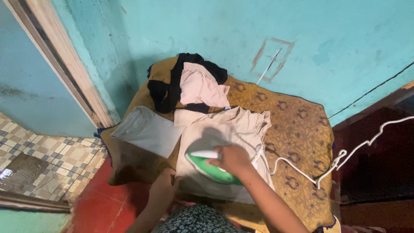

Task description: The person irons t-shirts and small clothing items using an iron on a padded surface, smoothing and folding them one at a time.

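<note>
1. head view, grip and place: right hand [233, 159] is closed around the handle of a green and white electric iron [211, 169], which rests soleplate down on a beige garment [224, 142] spread over the patterned brown cloth [297, 129] that covers the tabletop. left hand [163, 186] pinches the near edge of that garment at the front of the tabletop, fingers curled shut on the fabric.
2. head view, scorch risk: if the iron sits in one spot, the thin beige fabric under it could mark or burn; a fold caught under the soleplate would be pressed in as a crease.
3. head view, finger risk: the left hand lies just beside the iron's near side, so a pull toward the body could bring hot metal against the fingers.
4. head view, cord risk: the white power cord [345, 153] loops across the cloth and off to the right, kinked in places; it could snag on the tabletop edge and jerk the iron, or drag over the garment.
5. head view, clutter: a grey folded piece [148, 129] touches the garment's left side, and a pink top [200, 88] lies on a black garment [166, 92] at the far end; a wide stroke could run onto them or push them off.
</note>
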